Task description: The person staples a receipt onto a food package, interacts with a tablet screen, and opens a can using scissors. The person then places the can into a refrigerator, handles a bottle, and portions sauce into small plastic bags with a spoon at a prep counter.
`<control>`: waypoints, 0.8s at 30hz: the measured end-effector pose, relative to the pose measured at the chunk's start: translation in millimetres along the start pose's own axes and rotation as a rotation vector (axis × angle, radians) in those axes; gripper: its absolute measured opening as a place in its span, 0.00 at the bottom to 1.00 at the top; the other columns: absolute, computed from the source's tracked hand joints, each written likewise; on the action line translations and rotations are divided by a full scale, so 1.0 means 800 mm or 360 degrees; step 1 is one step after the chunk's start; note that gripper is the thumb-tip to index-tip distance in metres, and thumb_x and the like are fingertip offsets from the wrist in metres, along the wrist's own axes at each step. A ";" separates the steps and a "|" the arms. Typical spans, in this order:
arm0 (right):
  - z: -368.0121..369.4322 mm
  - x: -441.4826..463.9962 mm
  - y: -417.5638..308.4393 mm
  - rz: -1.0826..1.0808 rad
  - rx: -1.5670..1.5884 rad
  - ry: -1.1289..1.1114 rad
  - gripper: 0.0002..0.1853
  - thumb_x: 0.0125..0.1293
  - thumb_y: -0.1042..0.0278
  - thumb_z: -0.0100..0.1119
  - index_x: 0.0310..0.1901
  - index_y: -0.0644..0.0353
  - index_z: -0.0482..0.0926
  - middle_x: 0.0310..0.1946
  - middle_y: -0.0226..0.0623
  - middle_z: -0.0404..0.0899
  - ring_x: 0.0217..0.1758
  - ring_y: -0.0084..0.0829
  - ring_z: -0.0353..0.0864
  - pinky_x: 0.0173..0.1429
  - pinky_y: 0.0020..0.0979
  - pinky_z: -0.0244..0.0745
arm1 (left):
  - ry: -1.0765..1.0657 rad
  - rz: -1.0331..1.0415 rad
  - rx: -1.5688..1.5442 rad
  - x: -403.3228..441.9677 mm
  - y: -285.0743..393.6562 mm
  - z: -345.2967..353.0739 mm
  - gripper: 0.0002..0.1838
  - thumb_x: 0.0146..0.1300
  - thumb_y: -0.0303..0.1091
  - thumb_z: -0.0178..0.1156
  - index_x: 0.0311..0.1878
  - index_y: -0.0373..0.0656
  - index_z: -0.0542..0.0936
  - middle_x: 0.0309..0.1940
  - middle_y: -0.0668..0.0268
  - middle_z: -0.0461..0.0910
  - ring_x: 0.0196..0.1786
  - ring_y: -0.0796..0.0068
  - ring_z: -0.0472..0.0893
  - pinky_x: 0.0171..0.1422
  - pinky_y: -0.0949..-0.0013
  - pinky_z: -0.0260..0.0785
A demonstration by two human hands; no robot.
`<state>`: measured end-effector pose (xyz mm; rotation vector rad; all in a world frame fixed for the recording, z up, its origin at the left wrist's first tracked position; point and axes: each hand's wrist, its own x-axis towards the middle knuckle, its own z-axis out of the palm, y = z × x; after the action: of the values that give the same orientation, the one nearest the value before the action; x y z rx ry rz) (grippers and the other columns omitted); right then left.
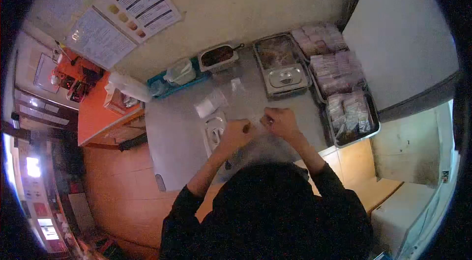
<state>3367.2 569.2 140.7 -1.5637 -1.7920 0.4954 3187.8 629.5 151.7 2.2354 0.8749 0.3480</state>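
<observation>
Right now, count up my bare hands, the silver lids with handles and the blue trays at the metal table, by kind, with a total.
Bare hands: 2 (left hand, right hand)
Silver lids: 2 (left lid, right lid)
Blue tray: 1
Total: 5

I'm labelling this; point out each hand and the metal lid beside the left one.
Left hand point(236, 133): head view, back of hand.
Right hand point(281, 123): head view, back of hand.
Metal lid point(215, 134): head view, central handle area.
</observation>
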 end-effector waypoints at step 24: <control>-0.010 0.006 -0.025 0.1085 0.2118 0.0310 0.04 0.60 0.72 0.60 0.37 0.59 0.77 0.27 0.28 0.78 0.17 0.17 0.69 0.17 0.21 0.63 | 0.1047 0.0405 0.0272 -0.005 0.028 0.014 0.10 0.53 0.23 0.59 0.41 0.38 0.78 0.37 0.59 0.78 0.38 0.64 0.79 0.39 0.66 0.72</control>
<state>3358.9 568.6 161.4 -1.0575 -0.3933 1.4056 3201.0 609.0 158.9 2.4262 0.9654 1.2164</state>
